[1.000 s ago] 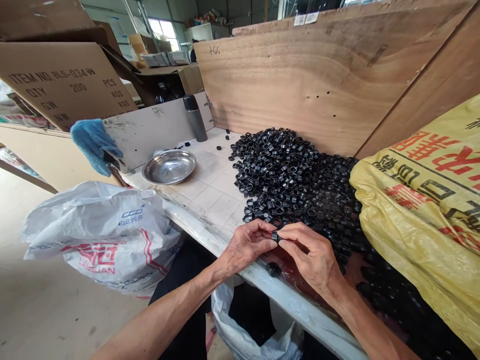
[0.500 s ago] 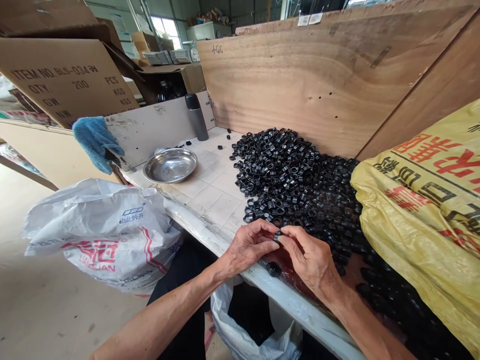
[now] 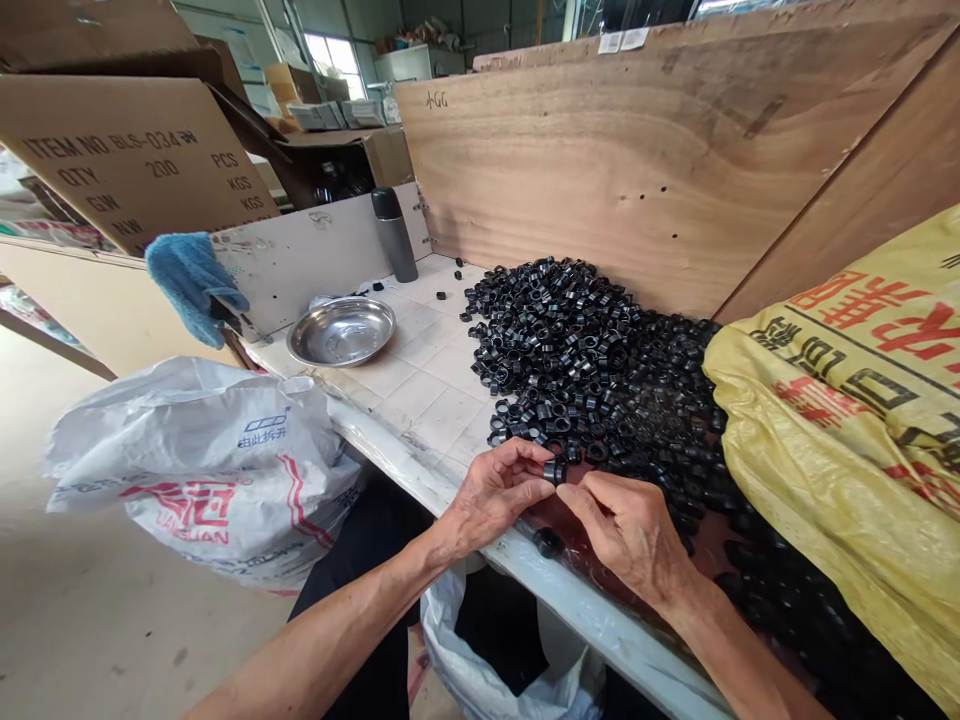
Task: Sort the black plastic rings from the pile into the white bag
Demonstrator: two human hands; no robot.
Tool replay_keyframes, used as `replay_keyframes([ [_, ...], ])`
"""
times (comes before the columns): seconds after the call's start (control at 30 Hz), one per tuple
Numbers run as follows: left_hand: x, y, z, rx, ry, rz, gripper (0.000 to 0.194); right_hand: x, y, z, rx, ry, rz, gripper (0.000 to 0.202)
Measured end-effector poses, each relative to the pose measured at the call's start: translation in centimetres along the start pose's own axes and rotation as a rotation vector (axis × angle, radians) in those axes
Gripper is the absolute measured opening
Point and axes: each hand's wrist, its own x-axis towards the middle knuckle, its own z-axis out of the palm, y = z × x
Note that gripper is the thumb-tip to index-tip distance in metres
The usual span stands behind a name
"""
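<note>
Between the thumb and fingers of my left hand (image 3: 501, 494) is a small black ring-shaped part (image 3: 555, 471). My right hand (image 3: 628, 520) is just to its right, fingers pinched together with the fingertips close to the part; whether they grip anything is too small to tell. Behind both hands spreads a large heap of black rings (image 3: 562, 330) on the tiled tabletop (image 3: 431, 375). A round black piece (image 3: 548, 542) lies below my hands near the table's front edge. More dark pieces (image 3: 810, 590) lie to the right of my right forearm.
A metal bowl (image 3: 341, 332) and a dark flask (image 3: 394, 236) stand on the left. A yellow sack (image 3: 847, 430) borders the right, a wooden board (image 3: 585, 170) the back. White sacks (image 3: 217, 480) and an open white bag (image 3: 450, 620) are below the front edge.
My right hand's fingertips have shifted slightly down and off the small black part, which now shows more fully in my left hand. My left hand has hardly moved.
</note>
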Motion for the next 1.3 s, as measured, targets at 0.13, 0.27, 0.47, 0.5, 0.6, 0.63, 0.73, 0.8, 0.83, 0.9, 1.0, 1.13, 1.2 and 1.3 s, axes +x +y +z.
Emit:
replay_keyframes([
  [0.13, 0.1, 0.0, -0.1, -0.006, -0.002, 0.012, 0.04, 0.0, -0.1, -0.1, 0.074, 0.006, 0.043, 0.017],
  [0.27, 0.0, 0.1, -0.1, -0.007, -0.007, 0.006, 0.041, 0.0, -0.1, -0.1, 0.069, -0.017, 0.033, 0.023],
  [0.47, -0.2, -0.1, -0.1, -0.031, -0.025, -0.007, 0.041, 0.1, -0.4, -0.1, 0.044, 0.008, 0.022, 0.029],
  [0.5, -0.2, -0.1, -0.1, -0.035, -0.024, -0.007, 0.041, 0.1, -0.4, -0.2, 0.042, 0.017, 0.02, 0.027],
  [0.6, -0.2, -0.1, 0.0, -0.034, -0.037, 0.003, 0.039, 0.1, -0.4, -0.1, 0.068, 0.047, 0.016, 0.013],
  [0.63, -0.3, -0.1, 0.0, -0.027, -0.042, 0.005, 0.039, 0.1, -0.4, -0.1, 0.065, 0.053, 0.018, 0.014],
  [0.73, -0.3, 0.0, 0.1, 0.008, -0.036, 0.014, 0.038, 0.1, -0.3, 0.1, 0.043, 0.074, 0.058, 0.027],
  [0.8, -0.3, 0.0, 0.0, 0.017, -0.037, 0.028, 0.038, 0.1, -0.2, 0.1, 0.061, 0.077, 0.038, 0.02],
  [0.83, -0.3, 0.0, -0.1, 0.018, -0.044, 0.03, 0.037, 0.1, -0.3, 0.2, 0.068, 0.076, 0.022, 0.017],
  [0.9, -0.3, 0.0, -0.1, 0.018, -0.059, 0.027, 0.038, 0.2, -0.3, 0.1, 0.052, 0.083, 0.014, 0.018],
  [1.0, -0.4, 0.0, -0.1, 0.028, -0.06, 0.024, 0.038, 0.2, -0.4, -0.1, 0.046, 0.092, 0.021, 0.018],
  [1.13, -0.5, -0.2, -0.1, 0.07, -0.064, 0.039, 0.034, 0.2, -0.4, 0.0, 0.097, 0.093, -0.015, 0.011],
  [1.2, -0.5, -0.4, -0.2, 0.155, -0.057, 0.088, 0.03, 0.1, -0.5, 0.4, 0.097, 0.095, 0.087, 0.013],
  [1.3, -0.3, -0.9, -0.5, 0.434, -0.006, 0.32, 0.022, -0.1, -1.0, 1.2, 0.191, -0.008, 0.318, 0.026],
])
